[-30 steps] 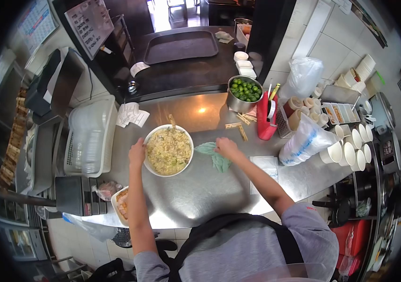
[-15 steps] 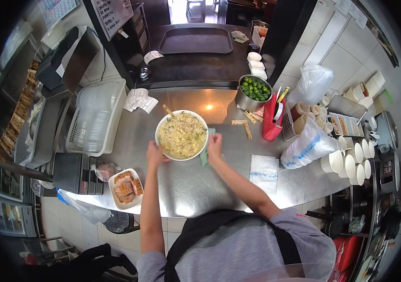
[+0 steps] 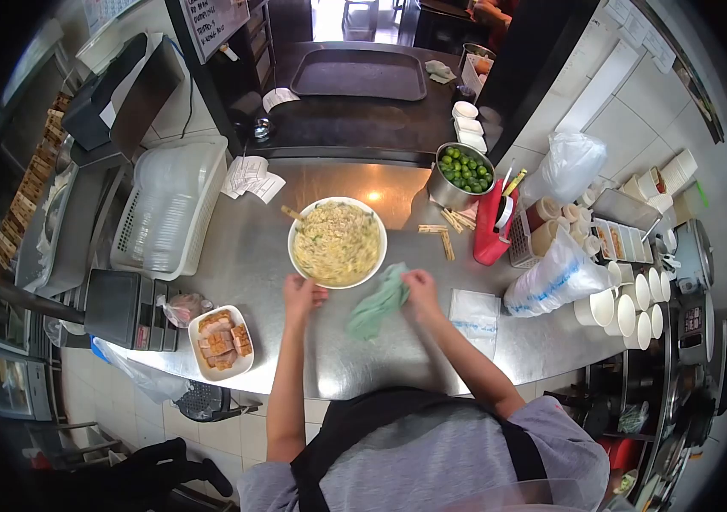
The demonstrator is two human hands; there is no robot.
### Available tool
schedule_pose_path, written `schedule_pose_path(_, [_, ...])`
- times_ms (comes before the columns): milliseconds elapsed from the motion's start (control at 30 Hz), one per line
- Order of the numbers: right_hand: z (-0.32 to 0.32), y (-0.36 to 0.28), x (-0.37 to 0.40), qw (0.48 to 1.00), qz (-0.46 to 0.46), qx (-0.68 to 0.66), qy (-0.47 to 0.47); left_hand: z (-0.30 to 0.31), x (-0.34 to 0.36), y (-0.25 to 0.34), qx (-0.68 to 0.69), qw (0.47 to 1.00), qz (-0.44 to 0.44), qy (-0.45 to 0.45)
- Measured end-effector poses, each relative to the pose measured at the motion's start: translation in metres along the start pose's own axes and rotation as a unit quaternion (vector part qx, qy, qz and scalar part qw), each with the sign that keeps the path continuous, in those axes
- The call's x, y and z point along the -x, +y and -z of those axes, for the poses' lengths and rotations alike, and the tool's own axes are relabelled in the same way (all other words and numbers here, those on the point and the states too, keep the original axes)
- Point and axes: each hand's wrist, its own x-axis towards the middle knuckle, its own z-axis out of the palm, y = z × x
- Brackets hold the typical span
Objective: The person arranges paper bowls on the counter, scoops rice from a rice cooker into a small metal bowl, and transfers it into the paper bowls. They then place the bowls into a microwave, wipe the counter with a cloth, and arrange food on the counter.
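A white bowl [image 3: 292, 249] filled with a yellowish, rice-like mixture with green bits stands on the steel counter, its contents slightly blurred. A wooden handle [image 3: 290, 212] sticks out over its upper left rim. Just below the bowl's lower left edge is my left hand [image 3: 302, 296], fingers apart and pointing right, right at the rim. My right hand [image 3: 419, 293] pinches one end of a green cloth [image 3: 378, 305]. The cloth hangs bunched to the left of that hand, over the counter below the bowl's right side.
A white dish of browned meat pieces [image 3: 222, 343] stands at the front left, near a basket of clear plastic lids [image 3: 167, 205]. A pot of green limes [image 3: 463, 171], a red holder [image 3: 493, 226], plastic bags [image 3: 557, 275] and paper cups [image 3: 595, 309] line the right.
My right hand has drawn the cloth away from the bowl, down and right. My left hand has shifted right and down along the rim. The wooden handle has swung left.
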Motion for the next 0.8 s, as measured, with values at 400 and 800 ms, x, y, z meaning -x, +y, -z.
schedule_pose_path(400, [-0.094,-0.091,-0.155,0.962,0.224,0.116,-0.102,-0.022,0.006,0.002,0.225,0.969,-0.001,-0.104])
schedule_pose_path(800, [0.013,-0.067,-0.058,0.917,-0.152,-0.293,-0.225,-0.028,-0.034,0.037,0.260,0.955,-0.034,-0.139])
